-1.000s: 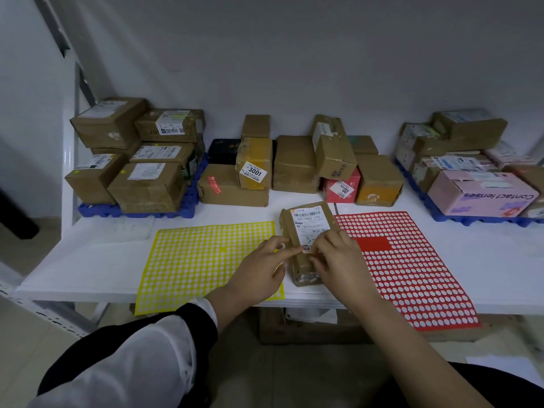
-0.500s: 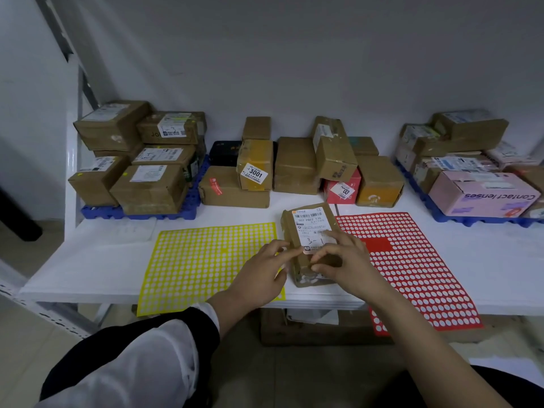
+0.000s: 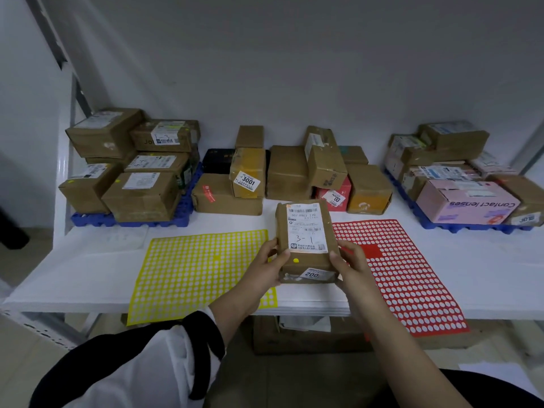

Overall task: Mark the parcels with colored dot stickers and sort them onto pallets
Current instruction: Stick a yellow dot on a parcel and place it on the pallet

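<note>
Grip is taken on the brown parcel (image 3: 306,240) from both sides. The left hand (image 3: 265,269) is wrapped round its left edge with the thumb laid on the top face, and the right hand (image 3: 350,266) is curled round its right edge in the same way.

The parcel is held over the near part of the white table (image 3: 88,260), between the yellow sticker sheet (image 3: 200,272) and the red sticker sheet (image 3: 406,275). Its long axis is pointed away from the person, toward the wall. A yellow dot (image 3: 295,260) is seen on the top face, just below the white label, so marking is judged done and sorting left to do.

The blue left pallet (image 3: 97,219) is found well apart from the hands, ahead and to the left, beyond the yellow sheet. Small yellow marks are seen on two boxes there, so it is taken as the likely goal, and the left hand is the nearer to it.

The blue right pallet (image 3: 459,228) is cut off by the frame edge, and no dots can be made out on its boxes. The fingers behind the parcel are hidden, and whether its underside touches the table cannot be told.
</note>
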